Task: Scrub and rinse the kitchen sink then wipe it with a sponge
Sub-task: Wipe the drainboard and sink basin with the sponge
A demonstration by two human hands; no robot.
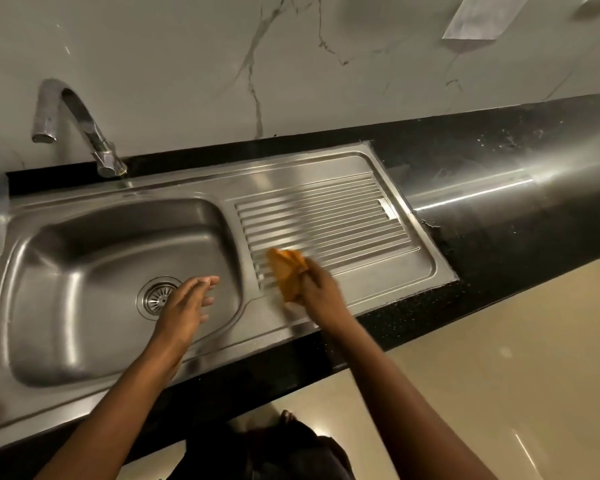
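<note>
1. One orange sponge [286, 273] (blurred, probably wiping) gripped by right hand [321, 294] on drainboard [326, 216], 3 o'clock of basin [84, 258]
2. Left hand [187, 304] open, hovering over basin
3. Tap [70, 112] off; wiping unfinished

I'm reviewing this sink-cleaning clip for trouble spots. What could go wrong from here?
1. The sponge is bunched in the right hand on the ribbed drainboard, so it may ride over the grooves and leave residue.
2. The sponge is near the drainboard's front edge; any water pushed off could reach the glossy floor and make a slip hazard.
</note>
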